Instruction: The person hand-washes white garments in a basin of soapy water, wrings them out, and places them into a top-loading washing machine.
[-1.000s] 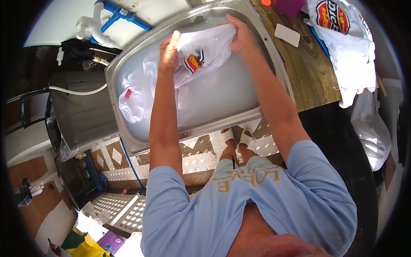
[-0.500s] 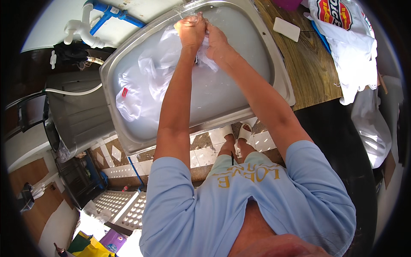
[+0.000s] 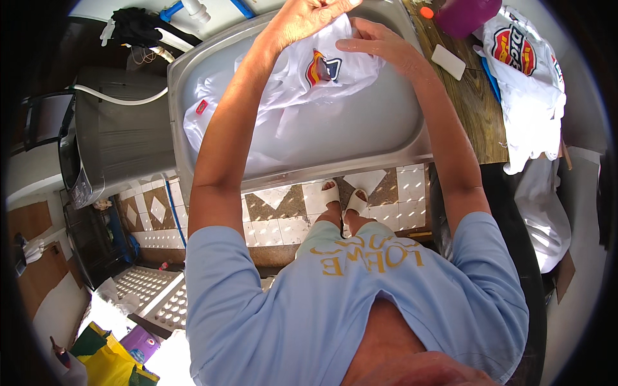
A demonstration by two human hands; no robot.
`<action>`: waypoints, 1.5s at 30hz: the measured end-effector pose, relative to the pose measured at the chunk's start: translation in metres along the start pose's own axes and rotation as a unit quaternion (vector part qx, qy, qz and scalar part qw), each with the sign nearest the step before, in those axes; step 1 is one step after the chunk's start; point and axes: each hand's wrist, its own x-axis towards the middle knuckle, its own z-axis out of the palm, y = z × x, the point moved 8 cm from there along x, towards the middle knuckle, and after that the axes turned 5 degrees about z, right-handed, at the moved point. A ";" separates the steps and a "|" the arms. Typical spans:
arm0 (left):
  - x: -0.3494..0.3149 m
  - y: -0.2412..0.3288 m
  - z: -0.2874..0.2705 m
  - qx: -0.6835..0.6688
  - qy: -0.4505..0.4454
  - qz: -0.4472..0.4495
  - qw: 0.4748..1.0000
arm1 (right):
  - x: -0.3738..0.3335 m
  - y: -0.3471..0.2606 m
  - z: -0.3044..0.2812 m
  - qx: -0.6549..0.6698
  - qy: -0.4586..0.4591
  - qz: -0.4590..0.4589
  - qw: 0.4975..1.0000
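- A person in a light blue shirt [image 3: 360,309] leans over a metal basin [image 3: 335,168] of cloudy water [image 3: 347,132], both arms stretched toward its far side.
- A wet white garment [image 3: 302,87] with a red, yellow and dark blue emblem lies partly in the basin, its upper end raised above the water.
- The left hand [image 3: 301,22] is at the top edge of the view, thumb and fingers drawn together at the garment's raised end; its grip appears closed on the cloth, though the very tips run near the frame's edge.
- The right hand [image 3: 391,51] rests against the garment beside the emblem, its grip loosely open, thumb apart from the fingers; whether it pinches any cloth, one cannot tell.
- At the basin's left end, a small red label [image 3: 202,107] shows on a fold of the white cloth.
- On the wooden surface [image 3: 477,119] to the right lie a white rectangular block [image 3: 449,62], a purple container [image 3: 465,17] and a second white garment [image 3: 533,119], which hangs over the edge.
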 end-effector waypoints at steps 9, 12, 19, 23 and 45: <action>-0.116 -0.070 -0.062 0.180 0.047 -0.140 0.972 | -0.040 0.048 -0.008 0.062 0.065 0.170 0.981; -0.167 -0.094 -0.060 0.417 0.109 -0.194 0.881 | -0.043 0.024 -0.017 0.076 0.033 0.079 0.993; -0.202 -0.153 -0.064 0.330 0.196 -0.263 0.885 | -0.040 0.008 -0.025 0.382 -0.089 -0.006 0.920; -0.193 -0.159 -0.057 0.346 0.159 -0.316 0.869 | -0.032 0.038 -0.010 0.393 -0.046 0.053 0.917; -0.182 -0.085 -0.035 -0.133 0.347 -0.254 0.893 | -0.041 0.036 -0.077 0.334 -0.007 0.122 0.935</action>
